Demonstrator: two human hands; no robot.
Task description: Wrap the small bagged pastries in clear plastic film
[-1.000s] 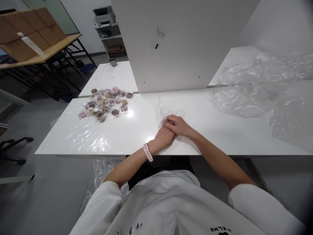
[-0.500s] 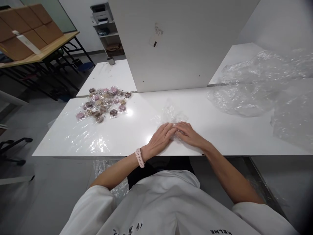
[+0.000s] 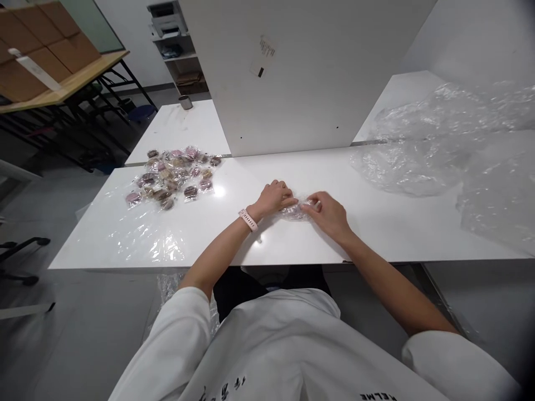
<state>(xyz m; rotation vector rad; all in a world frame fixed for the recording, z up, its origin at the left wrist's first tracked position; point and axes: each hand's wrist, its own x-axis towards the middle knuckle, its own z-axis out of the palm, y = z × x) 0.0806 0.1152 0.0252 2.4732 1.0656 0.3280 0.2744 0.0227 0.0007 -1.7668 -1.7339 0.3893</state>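
Observation:
A crumpled bundle of clear plastic wrap (image 3: 295,213) lies on the white table (image 3: 301,245) in front of me. My left hand (image 3: 273,198), with a pink band at its wrist, is curled over the bundle's left side. On the right side, my right hand (image 3: 330,213) pinches the plastic between thumb and fingers. Whether anything is inside the bundle, I cannot tell. Off to the left sits a pile of individually wrapped macarons (image 3: 169,174) in pink, brown and tan.
Large sheets of clear plastic wrap (image 3: 412,167) spread over the table's right side. Shiny clear film (image 3: 154,239) covers the front left. A white upright panel (image 3: 309,78) stands behind my hands. Farther back are a metal cup (image 3: 185,102) and cardboard boxes (image 3: 45,50).
Both hands have moved away from me, up the table, and slightly apart. The plastic that stuck up beyond them is now folded down into a smaller bundle.

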